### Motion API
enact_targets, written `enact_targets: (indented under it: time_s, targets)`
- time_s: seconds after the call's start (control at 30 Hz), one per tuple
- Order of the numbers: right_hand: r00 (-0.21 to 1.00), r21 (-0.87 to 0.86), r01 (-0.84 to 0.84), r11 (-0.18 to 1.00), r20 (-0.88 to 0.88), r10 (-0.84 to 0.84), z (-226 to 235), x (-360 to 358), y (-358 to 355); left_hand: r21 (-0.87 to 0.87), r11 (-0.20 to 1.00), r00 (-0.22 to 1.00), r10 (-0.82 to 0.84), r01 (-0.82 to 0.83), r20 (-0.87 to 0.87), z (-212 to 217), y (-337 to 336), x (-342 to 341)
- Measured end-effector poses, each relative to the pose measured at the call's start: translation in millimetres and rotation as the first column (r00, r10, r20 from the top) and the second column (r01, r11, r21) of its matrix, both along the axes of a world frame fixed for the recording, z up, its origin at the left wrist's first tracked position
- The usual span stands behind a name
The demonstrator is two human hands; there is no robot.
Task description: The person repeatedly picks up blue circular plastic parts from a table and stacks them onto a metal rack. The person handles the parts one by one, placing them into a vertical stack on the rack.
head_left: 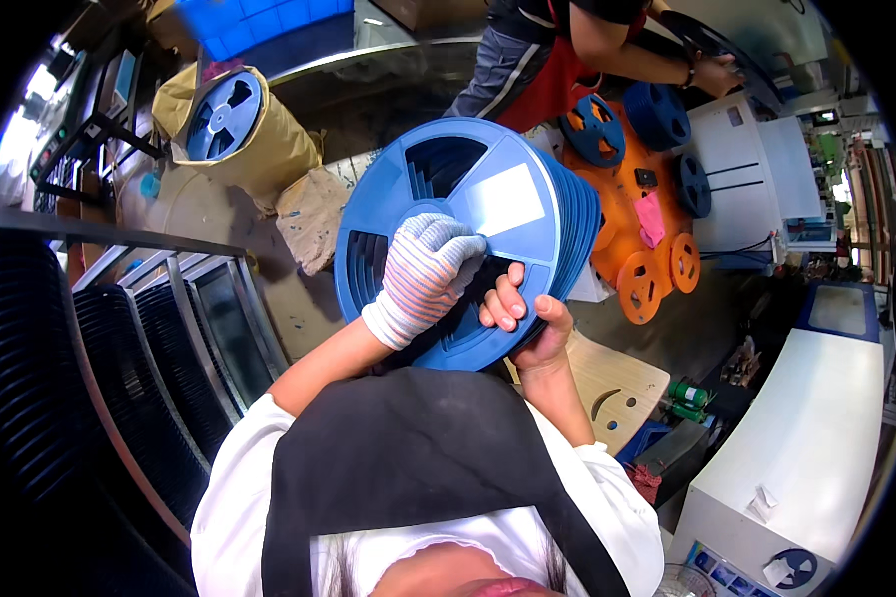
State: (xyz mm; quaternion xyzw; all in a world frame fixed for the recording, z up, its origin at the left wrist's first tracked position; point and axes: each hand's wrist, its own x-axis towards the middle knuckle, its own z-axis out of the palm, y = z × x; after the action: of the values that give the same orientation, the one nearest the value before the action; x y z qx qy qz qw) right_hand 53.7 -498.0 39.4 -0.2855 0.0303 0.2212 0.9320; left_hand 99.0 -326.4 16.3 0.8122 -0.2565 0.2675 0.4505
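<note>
A thick stack of blue plastic reels is in front of me, its top reel facing up with cut-out windows. A blank-looking white label lies on its upper right face. My left hand, in a striped knit glove, is over the hub with fingers curled together, the fingertips close to the label's lower corner. Whatever they pinch is hidden. My bare right hand grips the lower right rim, its fingers at a window and the thumb on the edge.
Racks of dark reels stand on the left. A brown sack with a blue reel is at the far left. Beyond the stack, an orange table bears blue and orange reels; a co-worker handles a dark reel. A white machine is on the right.
</note>
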Motion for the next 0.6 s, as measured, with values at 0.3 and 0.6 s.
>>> enact_targets:
  time_s: [0.3,0.6]
  targets:
    - [0.992,-0.071,-0.129,0.989,-0.012,0.129,13,7,13,0.177,0.983,0.984,0.015,-0.047,0.179,6,25,-9]
    - [0.992,-0.104,-0.117,0.988,-0.05,0.112,11,25,14,-0.156,0.971,0.973,0.154,-0.181,-0.174,-23,53,-16]
